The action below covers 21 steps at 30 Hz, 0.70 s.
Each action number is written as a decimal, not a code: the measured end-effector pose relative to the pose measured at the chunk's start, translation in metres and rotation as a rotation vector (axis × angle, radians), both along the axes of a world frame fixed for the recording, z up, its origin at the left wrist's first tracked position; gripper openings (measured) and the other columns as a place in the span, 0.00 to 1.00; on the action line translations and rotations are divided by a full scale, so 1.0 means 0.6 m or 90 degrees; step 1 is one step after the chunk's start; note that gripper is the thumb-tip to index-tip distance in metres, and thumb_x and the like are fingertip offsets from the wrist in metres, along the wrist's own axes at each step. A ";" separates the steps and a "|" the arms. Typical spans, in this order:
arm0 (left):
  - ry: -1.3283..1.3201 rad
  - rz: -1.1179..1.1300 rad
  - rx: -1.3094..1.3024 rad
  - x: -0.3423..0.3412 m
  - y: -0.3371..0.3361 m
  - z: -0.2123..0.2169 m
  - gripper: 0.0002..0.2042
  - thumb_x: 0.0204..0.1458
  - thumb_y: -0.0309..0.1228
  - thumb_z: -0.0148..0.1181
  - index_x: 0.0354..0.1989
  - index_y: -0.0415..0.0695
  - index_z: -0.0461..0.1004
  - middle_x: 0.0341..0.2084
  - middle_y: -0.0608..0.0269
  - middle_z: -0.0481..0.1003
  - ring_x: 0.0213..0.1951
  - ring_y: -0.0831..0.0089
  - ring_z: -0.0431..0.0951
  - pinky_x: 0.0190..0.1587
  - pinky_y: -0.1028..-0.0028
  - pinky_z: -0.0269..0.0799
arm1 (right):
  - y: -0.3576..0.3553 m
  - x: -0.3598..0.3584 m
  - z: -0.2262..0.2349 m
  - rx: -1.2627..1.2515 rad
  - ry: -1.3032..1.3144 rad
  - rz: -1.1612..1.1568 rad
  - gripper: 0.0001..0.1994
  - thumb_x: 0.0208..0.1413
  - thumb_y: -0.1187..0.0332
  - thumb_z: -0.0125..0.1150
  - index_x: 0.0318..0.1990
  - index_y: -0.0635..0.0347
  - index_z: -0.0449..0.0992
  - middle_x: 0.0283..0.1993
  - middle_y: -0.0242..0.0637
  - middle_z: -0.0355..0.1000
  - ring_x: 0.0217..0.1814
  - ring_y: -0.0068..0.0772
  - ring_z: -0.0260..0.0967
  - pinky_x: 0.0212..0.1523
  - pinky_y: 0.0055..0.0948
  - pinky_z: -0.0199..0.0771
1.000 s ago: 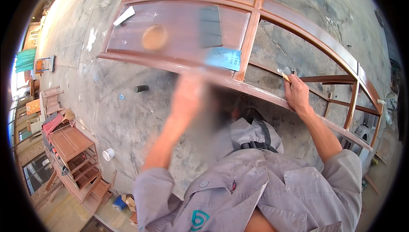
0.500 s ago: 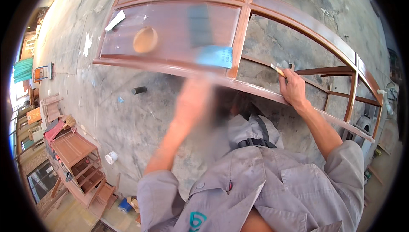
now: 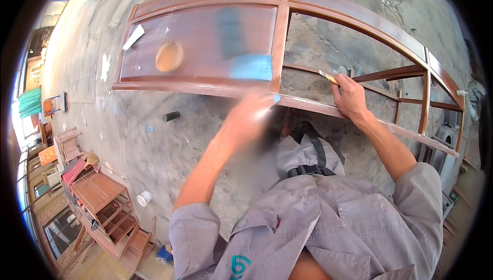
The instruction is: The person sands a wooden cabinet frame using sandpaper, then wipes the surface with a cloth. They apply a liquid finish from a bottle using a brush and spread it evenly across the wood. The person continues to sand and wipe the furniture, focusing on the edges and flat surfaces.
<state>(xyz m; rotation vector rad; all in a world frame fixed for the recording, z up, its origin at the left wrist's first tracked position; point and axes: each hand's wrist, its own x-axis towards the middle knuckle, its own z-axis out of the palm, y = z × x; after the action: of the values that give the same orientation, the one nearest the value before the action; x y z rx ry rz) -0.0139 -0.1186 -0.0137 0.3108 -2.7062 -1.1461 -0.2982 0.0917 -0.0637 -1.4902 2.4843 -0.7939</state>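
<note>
A long reddish-brown wooden frame (image 3: pixel 282 38) lies before me, with a solid panel at left and open bays at right. My left hand (image 3: pixel 249 118), smeared by motion, is closed at its near rail; a blue bit of sandpaper (image 3: pixel 276 98) pokes past the fingers. Closed around the yellowish handle of a small putty knife (image 3: pixel 327 77), my right hand (image 3: pixel 351 98) rests over the same rail farther right. On the panel lie a blue sheet (image 3: pixel 251 67), a blurred dark strip (image 3: pixel 231 33), a round tan dish-like thing (image 3: pixel 169 56) and a white flat-bladed piece (image 3: pixel 134 37).
A dark short cylinder (image 3: pixel 171 116) and a blue scrap (image 3: pixel 150 128) lie on the stained concrete floor. At lower left are a white tub (image 3: pixel 144 198) and a brown wooden cabinet (image 3: pixel 102 192) with more furniture around it. A grey metal machine (image 3: pixel 446 138) stands beyond the frame's right end.
My left hand has shifted right along the near rail, and the blue bit now shows at its fingers. My right hand still holds the putty knife. The whole view has shifted slightly.
</note>
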 end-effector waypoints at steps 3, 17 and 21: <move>-0.001 -0.019 -0.029 0.014 -0.057 0.038 0.19 0.60 0.22 0.62 0.60 0.41 0.77 0.58 0.55 0.79 0.66 0.55 0.73 0.74 0.50 0.61 | 0.004 0.000 0.006 0.004 -0.006 -0.018 0.07 0.60 0.68 0.64 0.37 0.60 0.72 0.35 0.45 0.76 0.37 0.56 0.76 0.35 0.51 0.75; 0.018 -0.033 0.013 -0.026 0.031 -0.001 0.19 0.60 0.23 0.59 0.61 0.42 0.78 0.57 0.49 0.78 0.65 0.49 0.73 0.74 0.54 0.63 | -0.001 0.000 0.007 0.016 0.012 0.001 0.06 0.58 0.68 0.63 0.37 0.59 0.74 0.36 0.45 0.76 0.38 0.56 0.76 0.36 0.51 0.76; 0.032 -0.018 0.011 -0.026 0.062 -0.030 0.21 0.59 0.23 0.61 0.62 0.44 0.77 0.59 0.52 0.78 0.65 0.50 0.73 0.72 0.55 0.66 | 0.001 -0.003 0.005 0.031 0.012 -0.007 0.06 0.59 0.68 0.63 0.37 0.59 0.74 0.36 0.45 0.76 0.37 0.56 0.76 0.36 0.51 0.76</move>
<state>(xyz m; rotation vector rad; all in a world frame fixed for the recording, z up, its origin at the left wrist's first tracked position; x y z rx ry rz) -0.0297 -0.0816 -0.0318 0.2440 -2.6667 -1.1682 -0.2997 0.0923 -0.0610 -1.4750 2.5086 -0.7184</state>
